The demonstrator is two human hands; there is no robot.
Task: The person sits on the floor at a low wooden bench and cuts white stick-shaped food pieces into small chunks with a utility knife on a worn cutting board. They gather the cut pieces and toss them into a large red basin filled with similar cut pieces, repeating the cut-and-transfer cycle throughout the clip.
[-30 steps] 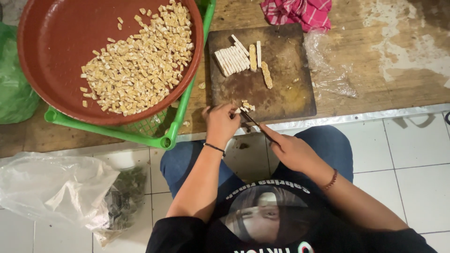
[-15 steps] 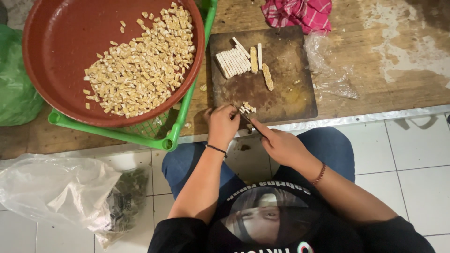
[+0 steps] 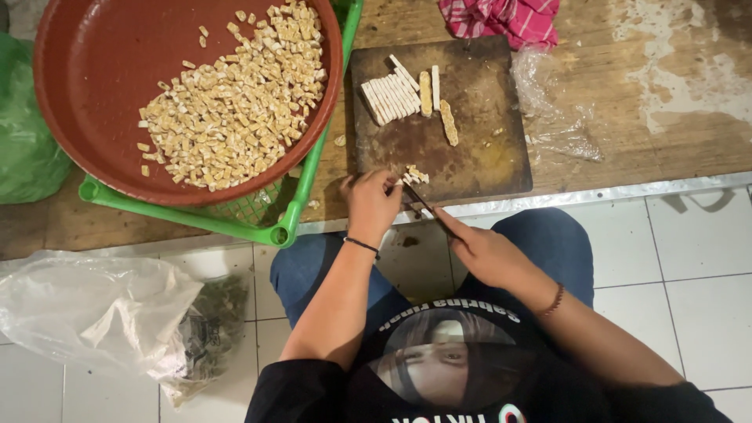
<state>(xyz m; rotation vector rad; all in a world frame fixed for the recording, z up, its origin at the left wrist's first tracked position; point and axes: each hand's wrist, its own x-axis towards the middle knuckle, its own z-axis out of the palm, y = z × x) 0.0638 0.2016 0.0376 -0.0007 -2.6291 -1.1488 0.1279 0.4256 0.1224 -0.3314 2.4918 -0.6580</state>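
The red bowl runs off the top edge, and so does the pink checked cloth. The green bag is cut by the left edge. The left hand covers whatever it pins on the cutting board. The knife shows only its thin blade; the right hand hides the handle. What the clear plastic bag holds is too murky to tell.

The single head camera looks steeply down, fairly close, over the cutting board and lap.
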